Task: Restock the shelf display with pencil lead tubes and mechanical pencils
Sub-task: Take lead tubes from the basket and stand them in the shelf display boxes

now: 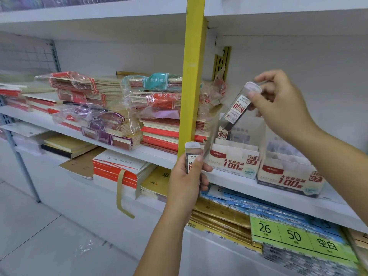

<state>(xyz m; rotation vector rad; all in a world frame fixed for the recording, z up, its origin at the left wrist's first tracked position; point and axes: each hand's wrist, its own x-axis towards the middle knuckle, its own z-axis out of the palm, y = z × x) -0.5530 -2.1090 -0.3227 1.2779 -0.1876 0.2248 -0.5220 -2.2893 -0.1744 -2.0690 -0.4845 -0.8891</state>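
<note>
Head view is showing a light, stiff, slick clear plastic lead tube (238,108) tilting over the white cardboard HB 0.5 display box (234,162); the right hand (278,104) is pinching its capped top; the left hand (189,176) is clamping a second lead tube (191,156) near the yellow shelf post (192,76); room above the dividers is looking tight.

The display box (235,162) stands open on top, with bare shelf wall above it; a yellow post (192,80) and wrapped notebook stacks (159,114) crowd its left. A second box (288,176) sits just beside it on the right.
</note>
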